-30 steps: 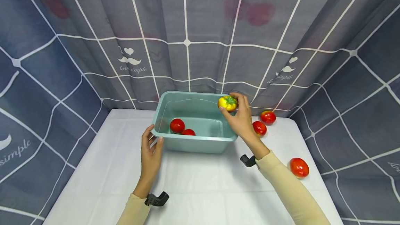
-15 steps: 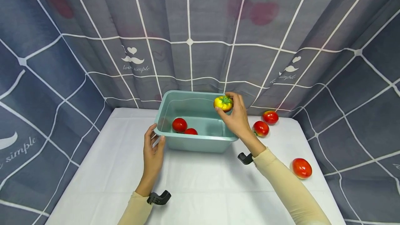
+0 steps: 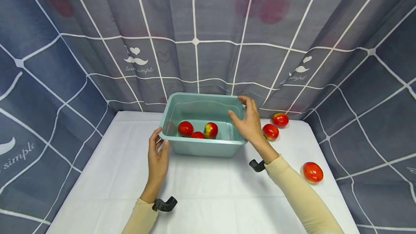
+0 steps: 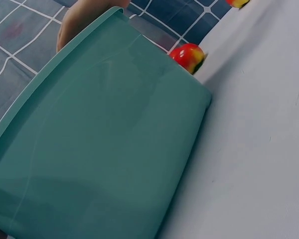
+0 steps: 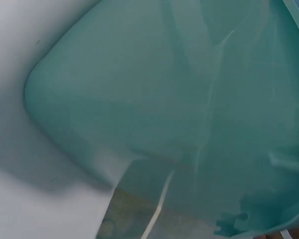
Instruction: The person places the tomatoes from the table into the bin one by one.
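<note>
In the head view a teal plastic bin (image 3: 198, 148) stands on the white table. My left hand (image 3: 158, 161) holds its front left corner, thumb at the front and fingers at the side. Inside lie a red tomato (image 3: 185, 128), a second, partly hidden tomato (image 3: 197, 135), and a tomato with a yellow-green top (image 3: 211, 130). My right hand (image 3: 250, 122) hovers at the bin's right rim, thumb and fingers spread with nothing between them. It shows past the rim in the left wrist view as a blurred hand (image 4: 92, 20). The bin wall (image 5: 139, 99) fills most of the right wrist view.
Right of the bin, two tomatoes lie close together, one nearer (image 3: 271, 131) and one farther back (image 3: 280, 120). Another tomato (image 3: 312, 172) lies near the table's right edge. A grey checked curtain (image 3: 214, 64) stands behind the bin and along both sides.
The yellow-topped tomato was in my right hand above the bin; it now lies inside, beside the other two. My right fingers have let go and spread. The left hand stays on the corner.
</note>
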The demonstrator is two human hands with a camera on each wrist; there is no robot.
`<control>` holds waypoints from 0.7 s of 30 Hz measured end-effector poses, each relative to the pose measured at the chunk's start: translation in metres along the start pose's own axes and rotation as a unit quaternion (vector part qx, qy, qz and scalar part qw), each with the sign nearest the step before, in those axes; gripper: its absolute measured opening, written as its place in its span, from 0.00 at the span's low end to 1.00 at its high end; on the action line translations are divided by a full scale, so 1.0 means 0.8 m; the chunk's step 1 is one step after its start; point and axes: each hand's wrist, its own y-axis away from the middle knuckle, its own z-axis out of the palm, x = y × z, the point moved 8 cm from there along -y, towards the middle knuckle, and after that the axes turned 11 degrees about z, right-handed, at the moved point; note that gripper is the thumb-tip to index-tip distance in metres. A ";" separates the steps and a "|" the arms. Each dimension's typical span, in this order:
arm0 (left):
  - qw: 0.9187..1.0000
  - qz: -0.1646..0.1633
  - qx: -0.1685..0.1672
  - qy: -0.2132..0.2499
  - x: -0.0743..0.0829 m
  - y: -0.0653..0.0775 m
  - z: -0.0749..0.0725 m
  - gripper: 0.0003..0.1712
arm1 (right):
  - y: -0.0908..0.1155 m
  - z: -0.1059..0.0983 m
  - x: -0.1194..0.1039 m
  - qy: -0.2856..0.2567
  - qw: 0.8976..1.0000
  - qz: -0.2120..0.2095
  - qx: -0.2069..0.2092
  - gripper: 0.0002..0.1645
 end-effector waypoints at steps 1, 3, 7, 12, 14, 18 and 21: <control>1.000 -0.001 0.000 -0.001 0.000 0.000 0.000 0.31 | 0.000 -0.002 0.003 0.001 1.000 0.003 0.002 0.38; 1.000 -0.003 0.001 -0.003 0.000 0.000 0.000 0.31 | 0.001 -0.006 0.010 0.001 1.000 0.010 0.007 0.37; 1.000 -0.003 0.002 -0.002 0.001 0.000 0.000 0.31 | 0.003 -0.014 0.025 0.001 1.000 0.024 0.016 0.36; 1.000 -0.003 0.004 -0.001 0.001 0.000 0.000 0.31 | 0.008 -0.027 0.044 -0.011 0.999 0.029 0.033 0.33; 1.000 -0.002 0.005 -0.001 0.002 0.000 0.000 0.31 | 0.009 -0.033 0.054 -0.018 0.998 0.035 0.040 0.31; 1.000 0.000 0.004 0.001 0.001 0.000 0.000 0.31 | 0.013 -0.046 0.078 -0.020 0.997 0.061 0.051 0.28; 1.000 0.000 0.005 0.002 0.001 0.000 0.001 0.31 | 0.015 -0.055 0.097 -0.011 0.995 0.077 0.063 0.29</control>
